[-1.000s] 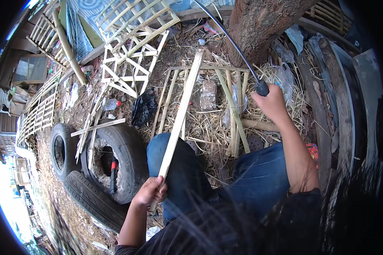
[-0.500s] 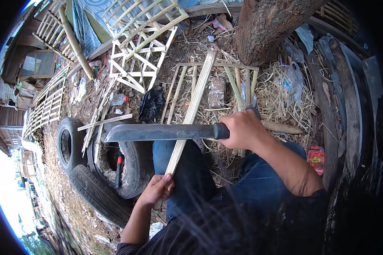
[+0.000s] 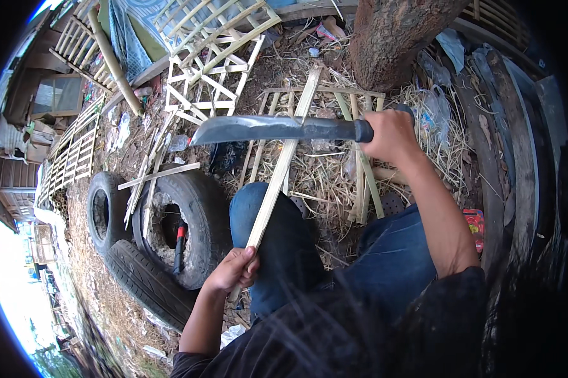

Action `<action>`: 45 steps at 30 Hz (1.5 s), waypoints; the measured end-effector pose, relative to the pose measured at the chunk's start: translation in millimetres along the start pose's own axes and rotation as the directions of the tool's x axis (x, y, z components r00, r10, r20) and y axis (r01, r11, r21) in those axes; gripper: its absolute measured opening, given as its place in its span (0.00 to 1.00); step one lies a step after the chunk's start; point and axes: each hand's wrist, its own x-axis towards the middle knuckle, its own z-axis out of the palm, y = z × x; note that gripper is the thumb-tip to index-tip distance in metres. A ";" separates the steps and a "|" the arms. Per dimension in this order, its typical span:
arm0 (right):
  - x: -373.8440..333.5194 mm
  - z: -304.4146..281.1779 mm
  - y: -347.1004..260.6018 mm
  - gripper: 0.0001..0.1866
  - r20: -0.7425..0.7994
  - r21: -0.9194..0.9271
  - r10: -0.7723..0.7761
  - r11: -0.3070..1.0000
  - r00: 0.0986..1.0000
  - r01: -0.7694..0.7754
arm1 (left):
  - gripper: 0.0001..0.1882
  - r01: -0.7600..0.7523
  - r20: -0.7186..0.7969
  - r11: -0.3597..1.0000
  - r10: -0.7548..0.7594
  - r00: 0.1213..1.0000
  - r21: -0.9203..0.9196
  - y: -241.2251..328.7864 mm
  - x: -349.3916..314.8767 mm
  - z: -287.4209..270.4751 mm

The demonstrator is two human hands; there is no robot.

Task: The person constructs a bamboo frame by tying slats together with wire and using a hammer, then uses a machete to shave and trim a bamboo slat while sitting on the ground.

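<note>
A long pale bamboo strip (image 3: 272, 198) slants up and away from my left hand (image 3: 232, 269), whose fingers are wrapped round its near end. Part of it rests over my left knee. My right hand (image 3: 390, 137) grips the dark handle of a machete (image 3: 271, 129). Its broad grey blade lies across the upper part of the strip, tip pointing left. Whether the edge bites into the wood cannot be seen. Beneath and beyond the blade, a bamboo frame (image 3: 344, 92) of thin slats lies on the ground among shavings.
Worn tyres (image 3: 192, 214) stand at the left, a red-and-black handled tool (image 3: 180, 247) inside one. Bamboo lattices (image 3: 211, 79) lie farther off. A tree trunk (image 3: 391, 44) rises at the far right. Curled shavings (image 3: 441, 151) and a red package (image 3: 474, 228) lie at the right.
My right hand has moved the machete away from me along the strip, from near my knee to its upper part. My left hand keeps its hold in nearly the same place.
</note>
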 end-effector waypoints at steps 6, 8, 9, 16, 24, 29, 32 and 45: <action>-0.6 -18.2 1.0 0.10 -0.074 -0.067 0.083 0.994 0.994 -0.088 | 0.28 0.008 -0.003 1.000 -0.007 1.000 0.029 1.9 -1.8 -3.4; -5.2 -16.3 -12.1 0.10 -0.100 -0.055 0.032 0.998 0.994 -0.038 | 0.28 -0.002 0.037 1.000 0.001 0.999 0.009 0.2 -2.4 -8.2; -10.2 -11.0 -18.4 0.10 -0.078 -0.030 0.018 0.999 0.997 -0.020 | 0.28 0.002 0.048 1.000 -0.002 0.999 -0.001 -0.3 -3.1 -10.0; -11.4 9.5 -35.0 0.14 0.019 -0.147 -0.436 0.889 0.900 0.434 | 0.28 0.019 0.070 0.999 -0.022 0.997 0.039 -3.4 1.1 -14.1; -3.4 -9.1 -2.3 0.10 -0.075 -0.014 0.110 0.994 0.991 -0.111 | 0.28 0.031 0.061 0.999 -0.033 0.998 0.032 0.7 1.4 -14.6; -15.3 17.4 -30.6 0.14 -0.016 -0.118 -0.388 0.916 0.921 0.384 | 0.27 0.014 0.029 0.999 -0.016 0.999 0.052 -4.2 2.6 -12.7; -3.1 7.7 -16.9 0.11 -0.070 -0.083 -0.176 0.982 0.982 0.170 | 0.26 -0.022 0.049 0.999 0.020 0.999 0.044 -5.2 1.1 -10.2; 7.8 -8.5 -1.5 0.11 -0.133 -0.018 0.110 0.993 0.985 -0.114 | 0.25 0.005 0.012 0.998 -0.006 1.000 0.059 -1.9 -0.7 -9.3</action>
